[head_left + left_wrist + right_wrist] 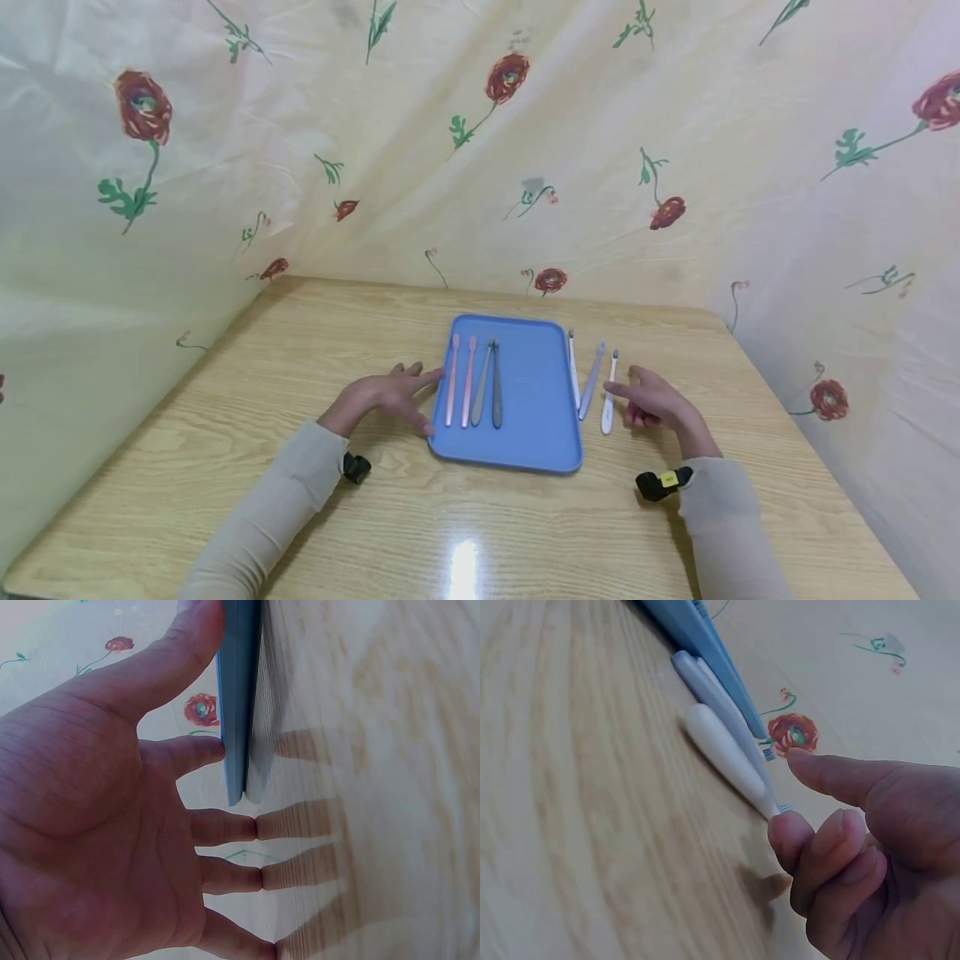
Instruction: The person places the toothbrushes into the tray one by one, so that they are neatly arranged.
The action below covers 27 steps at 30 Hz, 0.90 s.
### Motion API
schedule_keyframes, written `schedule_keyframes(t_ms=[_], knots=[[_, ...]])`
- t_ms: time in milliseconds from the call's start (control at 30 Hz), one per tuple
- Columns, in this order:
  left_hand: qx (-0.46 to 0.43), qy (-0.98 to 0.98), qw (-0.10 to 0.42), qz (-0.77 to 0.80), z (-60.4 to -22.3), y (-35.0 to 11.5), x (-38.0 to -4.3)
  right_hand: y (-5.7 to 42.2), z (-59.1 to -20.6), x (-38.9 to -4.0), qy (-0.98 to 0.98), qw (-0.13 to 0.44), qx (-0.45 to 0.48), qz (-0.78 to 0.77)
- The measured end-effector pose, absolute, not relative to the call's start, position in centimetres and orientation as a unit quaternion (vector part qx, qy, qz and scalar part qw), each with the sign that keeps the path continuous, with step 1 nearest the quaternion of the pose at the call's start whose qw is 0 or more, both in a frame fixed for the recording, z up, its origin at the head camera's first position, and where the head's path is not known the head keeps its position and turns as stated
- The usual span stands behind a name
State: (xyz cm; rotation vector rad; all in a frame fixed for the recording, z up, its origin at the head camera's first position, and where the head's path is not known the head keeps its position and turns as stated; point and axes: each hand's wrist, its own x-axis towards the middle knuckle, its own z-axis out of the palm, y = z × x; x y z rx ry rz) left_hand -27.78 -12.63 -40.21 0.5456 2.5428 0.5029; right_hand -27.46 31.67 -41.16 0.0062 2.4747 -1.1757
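My left hand (390, 396) is spread beside the blue tray (532, 375), its thumb and index finger against the tray's left side. In the left wrist view, its other fingertips (244, 826) rest on the table. Inside the tray lie two pink toothbrushes (452, 383), a grey toothbrush (482, 392) and a dark grey toothbrush (497, 400). To the tray's right, my right hand (660, 400) is at a white toothbrush (607, 417). In the right wrist view, the index fingertip meets its neck while the thumb (840, 776) stays apart; the other fingers are bent.
Between the tray and that brush are a lavender toothbrush (590, 392) and another white toothbrush (574, 371) along the tray's right edge. All stand on a wooden table (300, 333). A flowered cloth (420, 167) hangs behind and at both sides.
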Motion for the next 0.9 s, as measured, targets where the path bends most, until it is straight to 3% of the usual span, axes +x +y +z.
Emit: schedule_keyframes(t_ms=[900], knots=[[0.2, 0.93, 0.25, 0.18, -40.12, -12.54, -27.9, 31.73, -41.76, -27.81, 0.889, 0.22, 0.005, -0.402]])
